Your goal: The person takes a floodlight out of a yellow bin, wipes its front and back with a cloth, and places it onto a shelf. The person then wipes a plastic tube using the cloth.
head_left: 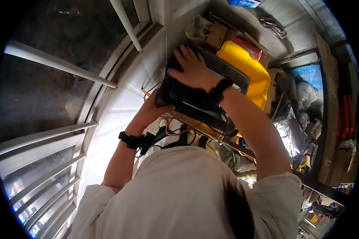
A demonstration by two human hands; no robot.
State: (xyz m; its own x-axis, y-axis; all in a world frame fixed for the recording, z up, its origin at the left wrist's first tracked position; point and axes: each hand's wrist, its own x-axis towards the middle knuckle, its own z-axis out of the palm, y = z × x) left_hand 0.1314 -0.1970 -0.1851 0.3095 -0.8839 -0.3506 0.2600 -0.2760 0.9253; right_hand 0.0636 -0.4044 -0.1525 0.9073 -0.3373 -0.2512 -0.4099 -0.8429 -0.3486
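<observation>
A black plastic box (187, 98) with a glossy dark panel is tilted in front of my body. My left hand (152, 109) grips its lower left corner, thumb on the near edge and the other fingers hidden behind it. Flat on the box's upper face rests my right hand (192, 71), fingers spread. Just behind and to the right of the box is a yellow plastic bin or lid (249, 73), partly covered by it. An orange cord (169, 126) loops below the box.
Barred windows (56, 63) run along the left. Cardboard boxes (217, 36) and a red box (246, 47) sit behind the yellow plastic. Crumpled silver wrapping (290, 137) and clutter fill shelving on the right. A metal chain (272, 26) lies at the top.
</observation>
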